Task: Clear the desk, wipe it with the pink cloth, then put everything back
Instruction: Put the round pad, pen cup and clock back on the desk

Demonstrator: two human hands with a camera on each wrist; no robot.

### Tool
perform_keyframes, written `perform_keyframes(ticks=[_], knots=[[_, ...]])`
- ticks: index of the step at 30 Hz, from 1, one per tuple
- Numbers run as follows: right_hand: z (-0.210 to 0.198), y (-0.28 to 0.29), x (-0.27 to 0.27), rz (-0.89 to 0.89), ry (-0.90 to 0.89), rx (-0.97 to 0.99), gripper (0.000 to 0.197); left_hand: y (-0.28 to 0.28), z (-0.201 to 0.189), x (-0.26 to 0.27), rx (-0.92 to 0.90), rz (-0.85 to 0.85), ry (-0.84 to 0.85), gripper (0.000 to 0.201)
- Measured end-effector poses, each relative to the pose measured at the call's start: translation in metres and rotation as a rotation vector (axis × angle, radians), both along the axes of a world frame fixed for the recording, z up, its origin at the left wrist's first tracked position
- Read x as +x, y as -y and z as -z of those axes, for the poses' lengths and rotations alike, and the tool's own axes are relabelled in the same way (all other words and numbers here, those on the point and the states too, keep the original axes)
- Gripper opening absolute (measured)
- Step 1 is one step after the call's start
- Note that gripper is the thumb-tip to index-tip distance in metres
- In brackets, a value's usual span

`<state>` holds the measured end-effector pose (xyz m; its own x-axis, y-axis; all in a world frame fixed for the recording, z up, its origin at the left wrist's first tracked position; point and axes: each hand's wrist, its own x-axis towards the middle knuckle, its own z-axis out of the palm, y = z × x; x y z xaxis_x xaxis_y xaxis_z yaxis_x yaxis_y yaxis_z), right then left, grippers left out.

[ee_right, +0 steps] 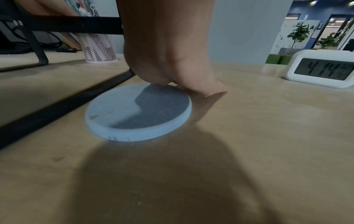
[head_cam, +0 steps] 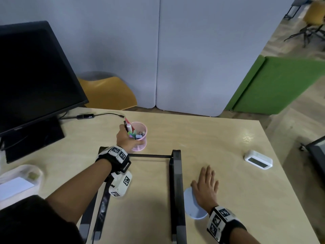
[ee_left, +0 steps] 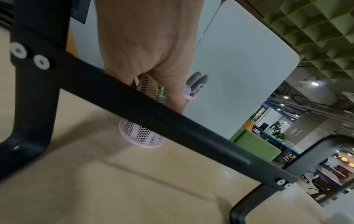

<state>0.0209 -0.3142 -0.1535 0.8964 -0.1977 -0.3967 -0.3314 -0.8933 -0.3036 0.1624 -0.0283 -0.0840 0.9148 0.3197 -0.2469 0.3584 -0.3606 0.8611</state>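
A pink mesh pen cup (head_cam: 140,145) full of pens and markers stands on the wooden desk (head_cam: 219,138), behind a black metal frame stand (head_cam: 175,182). My left hand (head_cam: 125,138) curls round the cup's near side; in the left wrist view my fingers (ee_left: 172,87) wrap the cup's mesh wall (ee_left: 141,134). Flat on the desk lies my right hand (head_cam: 206,184), fingers straight, its thumb side resting on the edge of a round pale blue coaster (head_cam: 193,205). The right wrist view shows that coaster (ee_right: 118,118) lying flat under the hand. No pink cloth shows in any view.
A white digital clock (head_cam: 258,159) stands at the right of the desk. At the back left are a black monitor (head_cam: 35,76), its base and an adapter cable (head_cam: 98,115). A clear plastic box (head_cam: 19,182) holding paper sits at the left edge.
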Motion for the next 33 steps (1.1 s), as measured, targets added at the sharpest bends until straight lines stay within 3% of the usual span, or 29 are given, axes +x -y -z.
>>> perform_keyframes(ticks=[5, 8, 10, 13, 17, 21, 24, 27, 33], knots=[[-0.001, 0.006, 0.001, -0.030, 0.003, 0.006, 0.069, 0.001, -0.002, -0.003, 0.043, 0.037, 0.039, 0.081], [-0.003, 0.016, 0.001, -0.056, 0.014, 0.009, 0.066, 0.011, -0.006, -0.013, 0.094, -0.017, 0.107, 0.107], [-0.006, 0.025, 0.000, -0.077, 0.049, 0.012, 0.077, 0.027, -0.014, -0.033, 0.190, -0.112, 0.134, 0.118], [-0.012, 0.041, 0.003, -0.051, 0.133, 0.014, 0.082, 0.048, -0.021, -0.062, 0.297, -0.111, 0.297, 0.106], [-0.023, 0.085, 0.016, 0.042, 0.212, -0.066, 0.064, 0.083, -0.022, -0.077, 0.381, 0.186, 0.467, 0.069], [-0.033, 0.144, 0.034, 0.135, 0.296, -0.182, 0.068, 0.125, -0.025, -0.086, 0.480, 0.464, 0.396, 0.054], [-0.040, 0.187, 0.044, 0.182, 0.296, -0.236, 0.067, 0.150, -0.022, -0.095, 0.556, 0.594, 0.297, 0.064], [-0.043, 0.216, 0.048, 0.184, 0.279, -0.256, 0.064, 0.157, -0.014, -0.099, 0.724, 0.618, 0.276, 0.069], [-0.039, 0.235, 0.051, 0.163, 0.283, -0.232, 0.043, 0.159, -0.008, -0.105, 0.915, 0.577, 0.338, 0.053]])
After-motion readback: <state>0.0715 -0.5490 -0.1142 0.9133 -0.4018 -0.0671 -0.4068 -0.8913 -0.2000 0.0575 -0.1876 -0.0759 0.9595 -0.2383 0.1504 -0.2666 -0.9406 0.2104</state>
